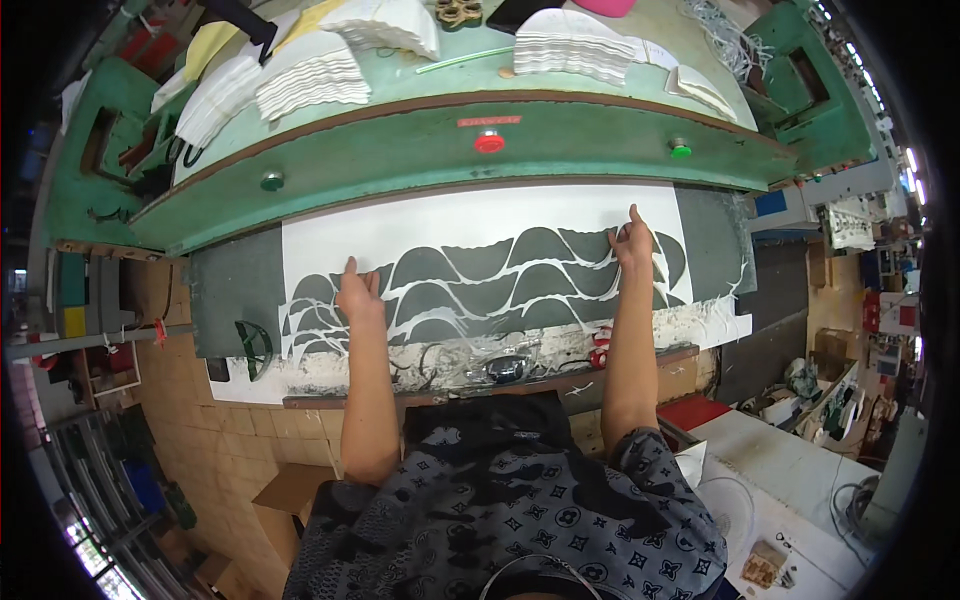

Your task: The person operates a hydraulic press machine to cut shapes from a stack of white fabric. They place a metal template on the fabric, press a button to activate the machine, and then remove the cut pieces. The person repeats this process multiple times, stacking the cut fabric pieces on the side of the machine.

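A white sheet lies across the dark grey-green bed of a green machine. Rows of curved, cap-like shapes are cut out of it, and thin wavy strips join what is left. My left hand is closed on the strips near the sheet's left side, its index finger pointing away from me. Further right and a little farther off, my right hand grips the sheet's cut part, one finger raised. Both hands partly hide the strips beneath them.
Beyond the sheet runs a green beam with a red button and a green button. Stacks of curved white pieces lie on top. A metal-edged ledge with scraps and a dark oval object is near my body.
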`<state>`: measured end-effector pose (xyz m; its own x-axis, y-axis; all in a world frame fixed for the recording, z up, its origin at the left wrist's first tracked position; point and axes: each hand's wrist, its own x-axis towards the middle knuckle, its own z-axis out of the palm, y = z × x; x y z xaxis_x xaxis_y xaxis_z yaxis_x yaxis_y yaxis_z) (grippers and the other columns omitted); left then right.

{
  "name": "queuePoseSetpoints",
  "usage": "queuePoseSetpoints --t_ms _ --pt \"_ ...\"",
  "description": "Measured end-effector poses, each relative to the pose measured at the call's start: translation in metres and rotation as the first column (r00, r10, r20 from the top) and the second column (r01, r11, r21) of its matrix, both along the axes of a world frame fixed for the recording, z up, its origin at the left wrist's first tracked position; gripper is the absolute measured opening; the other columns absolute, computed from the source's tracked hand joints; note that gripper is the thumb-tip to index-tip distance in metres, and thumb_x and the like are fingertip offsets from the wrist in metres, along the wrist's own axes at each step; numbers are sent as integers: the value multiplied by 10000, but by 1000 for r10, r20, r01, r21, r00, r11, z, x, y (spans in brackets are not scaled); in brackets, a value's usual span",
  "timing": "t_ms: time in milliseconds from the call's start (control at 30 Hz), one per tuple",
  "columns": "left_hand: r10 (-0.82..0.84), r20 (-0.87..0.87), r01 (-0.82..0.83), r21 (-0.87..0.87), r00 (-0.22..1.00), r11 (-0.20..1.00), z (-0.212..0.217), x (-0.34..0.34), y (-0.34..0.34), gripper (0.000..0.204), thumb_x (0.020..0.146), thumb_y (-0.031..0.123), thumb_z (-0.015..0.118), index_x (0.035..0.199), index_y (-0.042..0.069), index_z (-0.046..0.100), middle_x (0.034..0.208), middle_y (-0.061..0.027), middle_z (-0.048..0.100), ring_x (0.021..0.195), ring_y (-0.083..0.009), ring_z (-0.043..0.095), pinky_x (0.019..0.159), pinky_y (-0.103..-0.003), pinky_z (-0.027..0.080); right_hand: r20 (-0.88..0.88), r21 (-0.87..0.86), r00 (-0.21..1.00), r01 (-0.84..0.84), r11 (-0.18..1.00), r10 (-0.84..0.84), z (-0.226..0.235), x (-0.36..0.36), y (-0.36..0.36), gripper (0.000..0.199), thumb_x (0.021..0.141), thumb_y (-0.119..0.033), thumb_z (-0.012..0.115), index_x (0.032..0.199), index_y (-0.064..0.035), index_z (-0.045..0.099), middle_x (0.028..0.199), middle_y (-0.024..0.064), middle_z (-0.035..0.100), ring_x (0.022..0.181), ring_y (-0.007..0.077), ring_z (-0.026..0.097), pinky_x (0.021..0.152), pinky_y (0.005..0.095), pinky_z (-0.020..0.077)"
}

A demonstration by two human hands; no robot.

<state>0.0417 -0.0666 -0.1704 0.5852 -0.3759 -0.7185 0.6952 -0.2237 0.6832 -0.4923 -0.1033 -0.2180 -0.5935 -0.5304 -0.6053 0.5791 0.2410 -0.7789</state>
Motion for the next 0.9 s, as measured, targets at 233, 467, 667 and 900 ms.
queuePoseSetpoints --t_ms 233,467,667,900 --pt "-317 310 297 113 896 948 -4 20 -23 457 949 319 785 948 -95 591 755 -126 601 583 -211 631 509 -359 592 -330 324 738 -498 804 589 -12 -48 -2 494 1016 -468 673 683 -104 644 560 20 558 461 181 449 504 393 384" --pt "-588 482 404 436 649 804 -31 28 6 539 948 329 801 796 -125 555 598 -145 604 408 -218 572 365 -370 495 -460 492 574 -470 733 677 -33 -66 15 456 964 -340 779 647 -26 685 562 14 597 508 98 517 499 304 402" --pt "-525 478 353 406 704 843 -22 12 66 497 978 295 768 775 -122 588 552 -126 572 380 -204 525 344 -375 427 -491 516 545 -446 731 679 -14 -58 77 429 953 -306 801 665 -3 707 584 30 631 519 96 545 504 272 429" --pt "-480 412 345 361 775 866 -15 -2 102 454 962 326 796 909 -73 588 648 -100 587 410 -182 504 345 -354 423 -414 493 666 -409 768 621 -9 -62 111 348 948 -228 820 722 10 706 638 31 638 567 105 592 530 237 494"
